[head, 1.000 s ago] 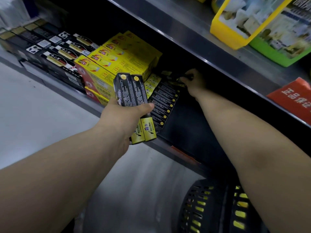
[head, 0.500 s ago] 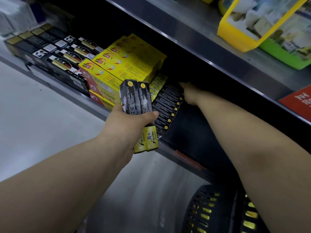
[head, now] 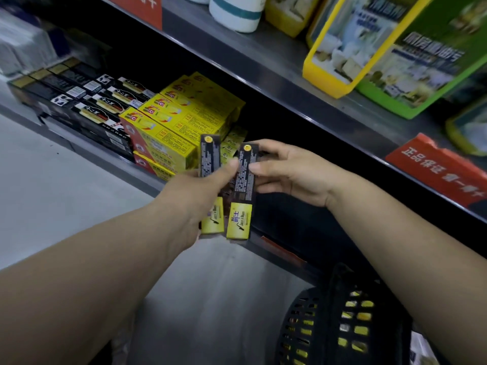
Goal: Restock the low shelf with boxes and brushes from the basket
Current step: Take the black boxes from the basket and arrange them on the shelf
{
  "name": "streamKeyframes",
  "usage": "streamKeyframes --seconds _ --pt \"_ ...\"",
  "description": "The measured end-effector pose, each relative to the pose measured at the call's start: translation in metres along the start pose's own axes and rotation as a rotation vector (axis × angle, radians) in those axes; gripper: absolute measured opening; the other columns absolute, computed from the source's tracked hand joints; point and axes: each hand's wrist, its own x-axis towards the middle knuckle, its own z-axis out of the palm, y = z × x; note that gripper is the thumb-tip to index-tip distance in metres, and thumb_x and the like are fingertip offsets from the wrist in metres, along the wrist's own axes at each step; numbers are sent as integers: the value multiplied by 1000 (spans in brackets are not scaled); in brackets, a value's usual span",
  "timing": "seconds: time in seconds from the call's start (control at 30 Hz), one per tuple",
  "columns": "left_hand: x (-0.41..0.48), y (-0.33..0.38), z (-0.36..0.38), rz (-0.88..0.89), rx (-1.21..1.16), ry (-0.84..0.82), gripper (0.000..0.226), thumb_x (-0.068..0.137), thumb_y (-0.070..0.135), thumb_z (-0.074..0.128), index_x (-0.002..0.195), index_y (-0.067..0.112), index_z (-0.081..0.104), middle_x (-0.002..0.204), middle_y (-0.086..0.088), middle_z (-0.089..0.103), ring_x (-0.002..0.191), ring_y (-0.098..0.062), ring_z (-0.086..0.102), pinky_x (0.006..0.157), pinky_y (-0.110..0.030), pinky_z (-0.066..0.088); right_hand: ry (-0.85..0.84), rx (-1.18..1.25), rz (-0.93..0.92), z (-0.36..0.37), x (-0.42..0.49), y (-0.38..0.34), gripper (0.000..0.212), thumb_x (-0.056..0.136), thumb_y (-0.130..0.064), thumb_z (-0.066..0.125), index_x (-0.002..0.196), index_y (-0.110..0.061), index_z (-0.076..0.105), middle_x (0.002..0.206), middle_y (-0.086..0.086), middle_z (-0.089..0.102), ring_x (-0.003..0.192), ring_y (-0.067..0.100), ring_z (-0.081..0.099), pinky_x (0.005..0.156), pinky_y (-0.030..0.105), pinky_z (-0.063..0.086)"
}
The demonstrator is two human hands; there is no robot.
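Boxes (head: 210, 156): two slim black ones with yellow lower ends, held upright side by side in front of the low shelf (head: 92, 154), one per hand.

Left hand (head: 195, 204) is wrapped round the left one from below. Its thumb lies across the printed face and its fingers are hidden behind. The thumb tip reaches the gap between the two boxes. View is too soft there, so I cannot tell whether it also touches the second box (head: 244, 185).

Right hand (head: 292, 177) pinches that second box near its upper half, thumb on the face and fingers curled round the far edge. The yellow end hangs free just below both hands.

Beyond the left hand's knuckles is a stack of yellow cartons (head: 184, 119) on the low shelf. Further out to that hand's left are rows of black cartons (head: 100, 106).

Above the right hand is the upper shelf (head: 263, 72), with a red tag (head: 434, 169) on its front edge out past the right wrist.

Under the right forearm is a black mesh basket (head: 311, 312), with yellow items showing through the holes. Grey floor (head: 66, 206) lies under the left forearm.
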Motion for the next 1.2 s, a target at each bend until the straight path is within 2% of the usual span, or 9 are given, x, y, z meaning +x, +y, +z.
streamKeyframes --seconds 0.1,0.23,0.3,0.37,0.43,0.63,0.83,1.03,1.2 --pt "3 15 -11 24 -62 206 51 80 51 65 113 13 56 91 -9 63 73 -28 60 54 -36 52 231 -25 36 -17 -2 9 30 71 -18 73 93 -16 53 101 8 60 79 12 65 59 19 54" --pt "1 21 -21 34 -69 294 44 86 49 58 114 16 51 85 -10 52 61 -23 52 36 -29 48 509 -97 65 -26 17 31 24 86 -15 65 101 -10 48 102 14 53 72 17 64 56 21 57" --pt "-1 20 -23 29 -79 291 36 87 44 54 111 17 48 78 -8 48 59 -21 50 38 -27 47 488 -243 23 -22 30 41 25 93 -19 56 116 -12 48 110 10 51 81 14 62 68 22 57" --pt "-1 20 -26 33 -100 293 32 88 40 51 108 16 47 73 -6 46 57 -20 48 43 -26 45 450 -614 -18 -17 42 51 37 95 -24 51 130 -14 47 113 3 51 96 14 56 78 22 47" --pt "0 21 -27 35 -111 305 35 88 39 51 111 14 47 74 -7 47 59 -21 49 48 -27 44 364 -907 -19 -9 51 61 37 96 -28 50 131 -14 49 114 2 55 105 18 55 79 20 37" --pt "2 20 -24 35 -109 306 35 88 40 52 112 16 46 74 -5 45 56 -18 47 45 -21 42 269 -1389 1 2 64 74 53 91 -38 57 131 -7 44 133 13 49 117 28 52 89 36 48" --pt "3 19 -20 40 -99 310 31 87 38 53 110 19 50 71 -4 47 53 -17 48 30 -19 41 207 -1512 27 13 71 75 55 86 -34 64 126 -8 37 130 12 47 113 29 53 74 34 46" --pt "5 17 -23 36 -83 284 48 86 38 55 129 20 47 77 -4 52 58 -17 52 40 -22 45 198 -1480 11 13 73 76 47 89 -24 62 125 -7 38 125 14 49 110 29 53 73 33 43" --pt "2 15 -22 21 -63 247 25 85 29 58 105 16 52 68 -5 52 53 -17 51 36 -24 47 215 -1422 -16 10 73 81 46 87 -23 62 124 -9 39 124 13 50 106 29 54 72 33 44"
